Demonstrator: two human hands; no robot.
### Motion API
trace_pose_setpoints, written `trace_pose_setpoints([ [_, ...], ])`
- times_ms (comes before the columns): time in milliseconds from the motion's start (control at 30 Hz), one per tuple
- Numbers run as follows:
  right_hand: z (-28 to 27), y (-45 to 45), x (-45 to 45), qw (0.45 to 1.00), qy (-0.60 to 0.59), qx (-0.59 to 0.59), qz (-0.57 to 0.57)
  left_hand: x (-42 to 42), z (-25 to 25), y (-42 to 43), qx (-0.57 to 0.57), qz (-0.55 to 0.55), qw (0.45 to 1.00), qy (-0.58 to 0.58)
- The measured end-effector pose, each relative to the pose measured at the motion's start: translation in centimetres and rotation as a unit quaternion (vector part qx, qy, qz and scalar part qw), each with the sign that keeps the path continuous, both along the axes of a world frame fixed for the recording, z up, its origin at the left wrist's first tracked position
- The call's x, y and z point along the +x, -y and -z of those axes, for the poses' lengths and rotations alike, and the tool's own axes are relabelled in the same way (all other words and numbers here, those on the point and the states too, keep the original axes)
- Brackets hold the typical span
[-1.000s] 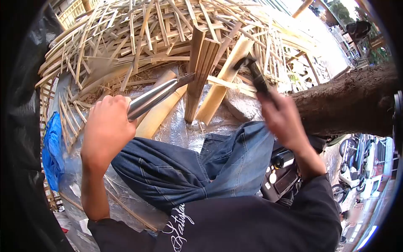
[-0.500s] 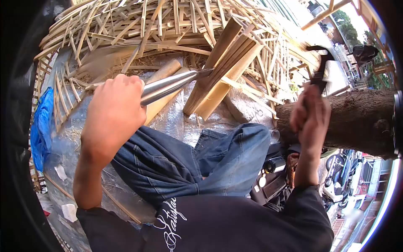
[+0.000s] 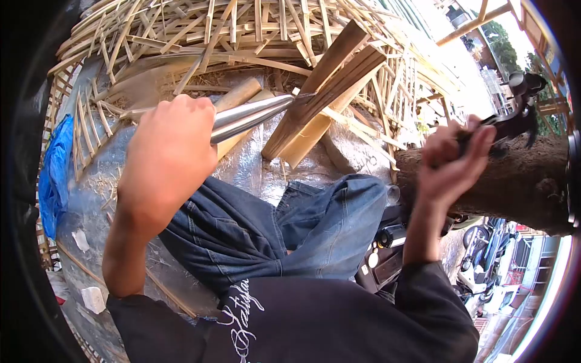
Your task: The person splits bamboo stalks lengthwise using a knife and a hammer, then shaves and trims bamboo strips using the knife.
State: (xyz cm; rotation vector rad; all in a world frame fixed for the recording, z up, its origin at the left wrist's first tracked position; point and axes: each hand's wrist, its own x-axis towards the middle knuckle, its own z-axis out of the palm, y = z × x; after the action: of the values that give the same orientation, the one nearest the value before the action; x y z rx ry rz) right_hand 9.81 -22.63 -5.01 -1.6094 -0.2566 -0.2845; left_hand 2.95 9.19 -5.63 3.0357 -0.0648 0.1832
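My left hand (image 3: 172, 160) is wrapped round a shiny metal tool (image 3: 251, 115), whose dark tip meets a split bamboo piece (image 3: 327, 88). This bamboo leans to the right, its lower end near the floor in front of my legs. Raised at the right, my right hand (image 3: 454, 151) grips a dark hammer (image 3: 511, 124), its head pointing away to the upper right, apart from the metal tool. Another bamboo piece (image 3: 311, 139) lies behind the split one.
Many bamboo strips (image 3: 254, 30) are piled along the far side. A thick tree trunk (image 3: 526, 181) crosses at the right. A blue plastic bag (image 3: 55, 175) hangs at the left. My crossed legs (image 3: 284, 224) are in front; parked motorcycles (image 3: 475, 260) stand at the lower right.
The hammer has swung up and to the right, away from the bamboo. The split bamboo has tilted further right, with the metal tool still against it. My left hand has moved slightly up and right.
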Motion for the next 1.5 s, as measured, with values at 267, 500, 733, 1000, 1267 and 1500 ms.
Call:
trace_pose_setpoints([
  [267,-0.4,-0.2,-1.6,0.958,-0.151,-0.24,0.037,0.4,0.6,-0.8,-0.012,-0.012,1.0,-0.013],
  [500,5.5,0.0,3.1,0.977,-0.065,-0.199,-0.038,-0.7,0.5,0.6,0.01,-0.009,0.999,0.044],
  [733,-3.1,-0.2,-0.2,0.994,-0.088,-0.07,-0.011,-1.0,2.4,0.6,0.0,-0.004,0.998,0.062],
  [1000,2.5,0.8,1.3,0.918,-0.199,-0.343,-0.021,-1.5,2.3,2.2,0.004,0.018,0.998,0.054],
  [1267,0.0,1.2,0.0,0.997,-0.059,0.043,-0.026,-0.6,3.1,1.7,0.015,0.032,0.996,0.082],
  [1500,-1.5,-0.3,-1.4,0.987,-0.09,-0.124,0.052,-0.3,3.8,2.0,0.0,-0.006,0.999,0.031],
])
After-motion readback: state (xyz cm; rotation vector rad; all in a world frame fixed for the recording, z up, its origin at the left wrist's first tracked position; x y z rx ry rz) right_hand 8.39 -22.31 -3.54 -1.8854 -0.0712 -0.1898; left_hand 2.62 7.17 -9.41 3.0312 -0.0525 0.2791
